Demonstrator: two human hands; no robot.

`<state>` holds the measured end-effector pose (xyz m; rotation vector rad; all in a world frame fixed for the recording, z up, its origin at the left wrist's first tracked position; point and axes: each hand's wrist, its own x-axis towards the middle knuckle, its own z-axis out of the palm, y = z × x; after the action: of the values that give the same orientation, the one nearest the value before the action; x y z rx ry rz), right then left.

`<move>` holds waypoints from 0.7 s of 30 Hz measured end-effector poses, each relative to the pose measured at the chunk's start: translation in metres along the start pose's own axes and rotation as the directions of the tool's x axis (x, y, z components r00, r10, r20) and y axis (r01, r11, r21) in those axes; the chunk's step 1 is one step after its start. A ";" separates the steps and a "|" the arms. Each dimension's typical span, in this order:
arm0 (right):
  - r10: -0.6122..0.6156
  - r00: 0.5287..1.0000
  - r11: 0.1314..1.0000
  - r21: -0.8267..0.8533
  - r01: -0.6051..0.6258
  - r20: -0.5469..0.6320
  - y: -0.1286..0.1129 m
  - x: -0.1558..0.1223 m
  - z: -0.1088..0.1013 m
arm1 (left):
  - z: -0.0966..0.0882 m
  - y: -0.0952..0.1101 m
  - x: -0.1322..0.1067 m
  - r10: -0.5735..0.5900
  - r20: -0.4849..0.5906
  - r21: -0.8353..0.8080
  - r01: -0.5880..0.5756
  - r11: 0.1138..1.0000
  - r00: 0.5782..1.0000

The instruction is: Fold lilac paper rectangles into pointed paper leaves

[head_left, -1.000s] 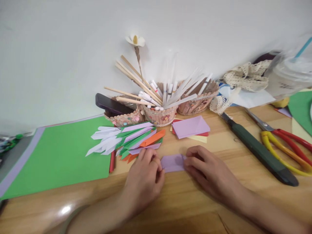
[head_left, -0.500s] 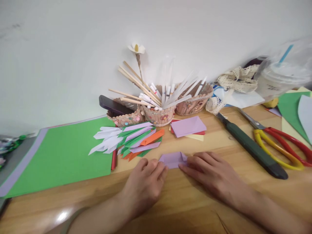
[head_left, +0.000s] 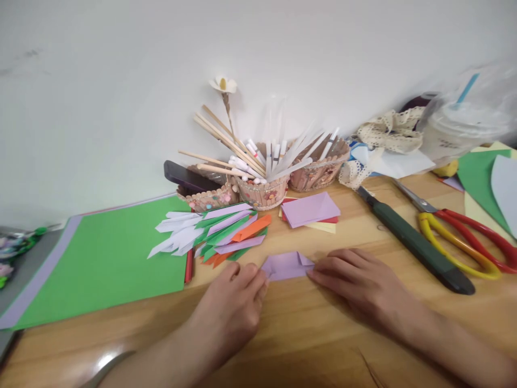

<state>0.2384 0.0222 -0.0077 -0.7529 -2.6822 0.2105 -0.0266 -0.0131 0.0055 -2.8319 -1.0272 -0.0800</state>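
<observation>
A small purple sheet of paper (head_left: 286, 267) lies on the wooden table between my hands, its corners and long edge folded inward. My left hand (head_left: 234, 302) has its fingers curled, pinching the paper's left end. At the right end, the thumb and fingertips of my right hand (head_left: 357, 280) close on the paper's tip. Just beyond it is a stack of purple, red and yellow paper rectangles (head_left: 311, 209). Folded paper strips (head_left: 230, 231) in white, green, purple and orange are heaped to the upper left.
Decorated baskets (head_left: 262, 191) hold sticks, markers and a phone (head_left: 191, 177) against the wall. To the right lie a dark green utility knife (head_left: 420, 242) and scissors (head_left: 456, 237). Green sheets (head_left: 121, 253) cover the left side. A lidded plastic cup (head_left: 464, 124) stands back right.
My hands have moved slightly apart toward the paper's two ends, showing more of the purple sheet. The view has shifted a little.
</observation>
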 end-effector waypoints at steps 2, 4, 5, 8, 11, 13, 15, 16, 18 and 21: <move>0.009 1.000 1.000 0.009 -0.009 -0.002 0.000 0.000 0.000 | -0.001 -0.001 0.000 0.007 -0.005 0.006 -0.007 1.000 1.000; 0.007 1.000 1.000 -0.008 -0.007 -0.017 0.000 0.000 0.000 | -0.002 -0.001 0.000 0.013 -0.021 0.010 -0.013 1.000 1.000; 0.001 0.999 1.000 -0.023 -0.002 -0.032 0.000 -0.001 0.000 | -0.002 -0.001 0.000 0.011 -0.028 0.010 -0.011 1.000 1.000; -0.055 0.996 0.997 -0.051 0.052 -0.076 -0.001 -0.001 0.000 | 0.001 -0.002 0.000 -0.022 -0.041 0.021 0.022 1.000 0.999; -0.155 0.985 0.987 -0.045 0.153 -0.072 -0.004 0.000 0.000 | 0.007 -0.004 0.001 -0.080 -0.073 0.073 0.086 0.994 0.994; -0.198 0.978 0.979 -0.063 0.194 -0.060 -0.011 0.003 0.002 | 0.009 -0.004 0.001 -0.095 -0.117 0.093 0.106 0.990 0.989; -0.188 0.981 0.979 -0.094 0.183 -0.048 -0.021 0.007 0.004 | 0.011 -0.001 0.002 -0.080 -0.162 0.061 0.091 0.994 0.984; -0.165 0.985 0.982 -0.100 0.161 -0.041 -0.027 0.009 0.006 | 0.011 0.001 0.002 -0.068 -0.180 0.027 0.074 0.997 0.981; -0.092 0.995 0.993 -0.073 0.089 -0.042 -0.039 0.014 0.008 | 0.013 0.006 0.003 -0.056 -0.184 -0.055 0.046 0.997 0.981; -0.090 0.993 0.991 0.090 0.097 -0.077 -0.048 0.020 0.007 | 0.017 0.013 0.005 -0.058 -0.134 -0.138 0.039 0.990 0.989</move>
<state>0.1972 -0.0090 0.0029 -0.5931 -2.6110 0.2777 -0.0146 -0.0178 -0.0120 -2.8711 -1.0999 -0.3579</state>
